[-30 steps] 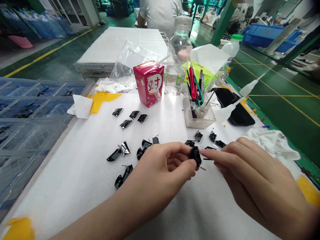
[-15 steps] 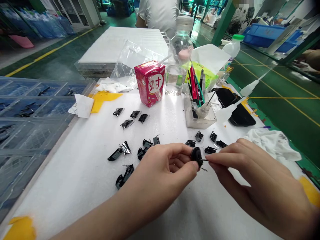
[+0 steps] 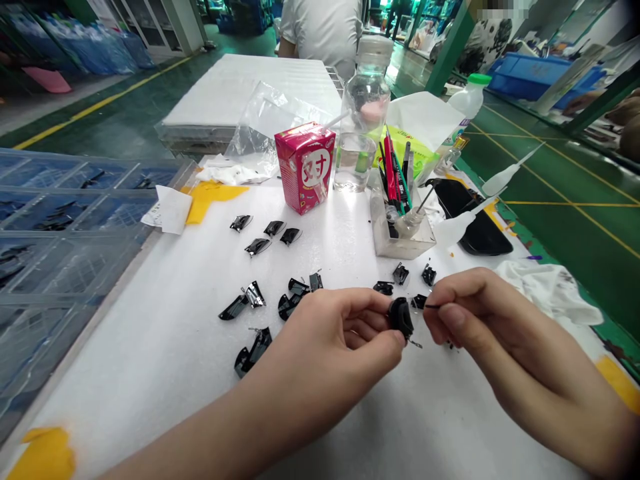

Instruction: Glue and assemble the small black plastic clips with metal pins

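Observation:
Between the thumb and fingers of my left hand (image 3: 340, 340) is a small black plastic part (image 3: 401, 319), with a thin piece sticking out at its lower end. Just to the right, my right hand (image 3: 485, 327) pinches a thin dark pin-like piece (image 3: 433, 306), its tip pointing left and apart from the black part. Behind the hands lie several small black parts (image 3: 400, 273) on the white work surface (image 3: 165, 333). More glossy black pieces (image 3: 253, 347) rest left of my left hand, and several with clear edges (image 3: 257, 247) lie farther back.
A red drink carton (image 3: 306, 167), a clear bottle (image 3: 357, 133) and a tool box (image 3: 403, 240) with pens stand at the back. A black phone-like slab (image 3: 480, 227) and white cloth (image 3: 550, 290) lie right. A compartment tray (image 3: 75, 260) is at left. A person (image 3: 320, 33) sits beyond.
My right hand has drawn back to the right and turned, taking the thin piece away from the black part. The left hand keeps its hold, and the view has shifted slightly.

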### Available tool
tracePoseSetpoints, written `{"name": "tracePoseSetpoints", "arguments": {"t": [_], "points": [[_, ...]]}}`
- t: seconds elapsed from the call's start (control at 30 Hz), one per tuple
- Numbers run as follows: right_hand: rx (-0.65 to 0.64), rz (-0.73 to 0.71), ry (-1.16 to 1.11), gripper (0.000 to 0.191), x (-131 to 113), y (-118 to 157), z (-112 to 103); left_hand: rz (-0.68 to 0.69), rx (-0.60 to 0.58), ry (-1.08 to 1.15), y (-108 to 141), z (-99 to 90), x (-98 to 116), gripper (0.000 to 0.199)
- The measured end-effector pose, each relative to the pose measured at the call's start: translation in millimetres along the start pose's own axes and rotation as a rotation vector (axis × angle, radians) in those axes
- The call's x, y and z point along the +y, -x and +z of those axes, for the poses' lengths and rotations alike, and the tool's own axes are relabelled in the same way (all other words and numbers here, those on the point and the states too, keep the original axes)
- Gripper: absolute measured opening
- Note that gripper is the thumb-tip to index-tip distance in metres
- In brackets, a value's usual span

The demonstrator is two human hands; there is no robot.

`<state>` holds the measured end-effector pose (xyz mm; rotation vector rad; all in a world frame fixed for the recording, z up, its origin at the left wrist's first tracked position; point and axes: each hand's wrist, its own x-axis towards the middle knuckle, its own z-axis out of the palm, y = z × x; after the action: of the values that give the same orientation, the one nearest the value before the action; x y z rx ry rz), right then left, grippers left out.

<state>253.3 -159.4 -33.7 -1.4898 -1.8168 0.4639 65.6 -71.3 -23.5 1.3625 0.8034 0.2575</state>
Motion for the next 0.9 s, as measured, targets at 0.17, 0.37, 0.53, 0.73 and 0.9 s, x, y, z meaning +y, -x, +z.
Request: {"name": "tracePoseSetpoints", "arguments": {"t": [0.17, 0.37, 0.53, 0.73, 0.9], "points": [[-0.001, -0.062, 0.083, 0.009, -2.5, -1.7, 0.1, 0.003, -0.051, -0.019, 1.2, -1.3, 3.5, 0.009], [-0.031, -0.192, 0.163, 0.015, -4.8, -5.4, 3.6, 0.037, -0.028, -0.123, 2.5, 0.7, -0.1, 0.012], [-0.001, -0.252, 0.199, 0.017, -4.3, -5.5, 3.6, 0.077, -0.024, -0.205, 3.0, 0.4, -0.2, 0.009], [-0.010, -0.286, 0.250, 0.016, -3.2, -4.3, 4.6, 0.063, -0.042, -0.180, 2.3, 1.0, 0.2, 0.009], [0.002, -0.299, 0.288, 0.017, -2.2, -3.9, 6.7, 0.068, -0.051, -0.165, 1.4, 2.1, -2.1, 0.010]]}}
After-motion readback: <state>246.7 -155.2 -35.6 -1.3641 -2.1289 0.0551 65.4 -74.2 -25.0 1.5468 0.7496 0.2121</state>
